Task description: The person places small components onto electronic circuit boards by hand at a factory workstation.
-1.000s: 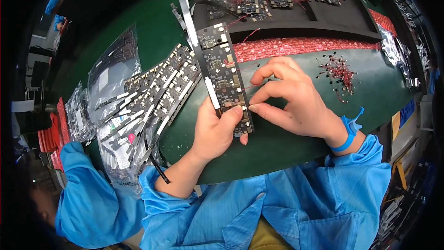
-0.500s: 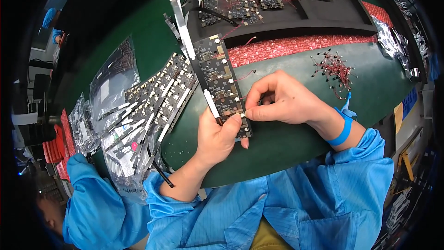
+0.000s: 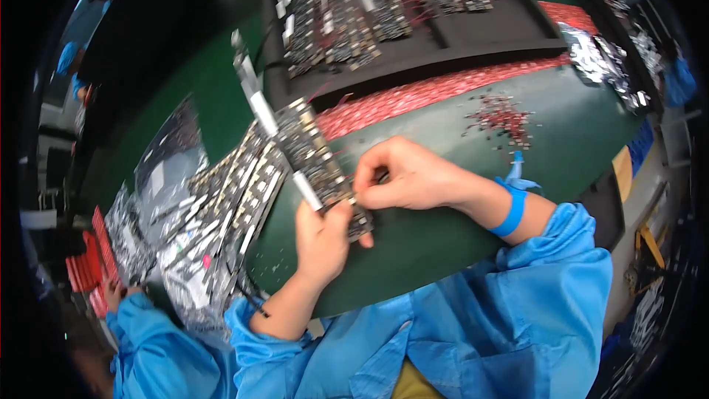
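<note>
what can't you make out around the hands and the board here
Head view:
- Whatever the right hand pinches at the circuit board: hidden by its fingers.
- Board's near end: covered by the left hand.
- Small red parts on the green mat: too small and blurred.

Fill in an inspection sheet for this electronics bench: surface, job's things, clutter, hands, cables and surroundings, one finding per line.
Surface: green mat, partly bare.
Job's things: long circuit board, tilted, gripped at its near end.
Clutter: more boards stacked at left; silvery bags; small red parts.
Hands: left hand holds the board; right hand pinches at its edge.
Cables: blue wrist strap.
Surroundings: black tray of boards; another person's blue sleeve.
</note>
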A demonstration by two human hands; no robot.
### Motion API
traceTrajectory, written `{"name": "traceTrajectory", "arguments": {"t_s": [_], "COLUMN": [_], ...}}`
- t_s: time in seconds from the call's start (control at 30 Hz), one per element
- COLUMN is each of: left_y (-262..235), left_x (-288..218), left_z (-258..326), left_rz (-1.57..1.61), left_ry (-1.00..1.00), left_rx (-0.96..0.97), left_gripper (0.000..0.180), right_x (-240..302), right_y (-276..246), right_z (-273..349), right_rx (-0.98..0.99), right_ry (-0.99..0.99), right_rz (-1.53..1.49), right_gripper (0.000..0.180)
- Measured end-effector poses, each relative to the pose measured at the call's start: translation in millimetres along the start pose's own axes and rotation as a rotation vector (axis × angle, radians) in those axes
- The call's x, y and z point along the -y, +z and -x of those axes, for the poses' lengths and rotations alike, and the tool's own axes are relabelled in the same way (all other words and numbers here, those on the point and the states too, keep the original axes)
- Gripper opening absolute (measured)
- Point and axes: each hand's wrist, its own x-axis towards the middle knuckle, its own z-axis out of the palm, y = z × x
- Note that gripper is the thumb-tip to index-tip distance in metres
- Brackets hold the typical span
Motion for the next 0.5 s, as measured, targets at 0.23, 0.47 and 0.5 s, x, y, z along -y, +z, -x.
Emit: {"name": "traceTrajectory", "arguments": {"t_s": [0.23,0.47,0.5], "left_y": [-1,-11,-12], "left_x": [-2,-8,-9], "left_z": [2,-1,-1], "left_rz": [0.126,0.244,0.264], "left_ry": [-0.074,-0.143,-0.137], "left_rx": [0.071,0.019,0.002], "left_gripper": [0.025,0.024,0.024], "right_x": [9,37,38], "right_y": [0,-58,-71], "right_z": [7,46,54], "right_rx": [-0.143,-0.449,-0.434], "right_ry": [-0.236,-0.522,-0.468], "right_rz": [0.496,1.049,1.229], "right_gripper": [0.008,0.011,0.012]}}
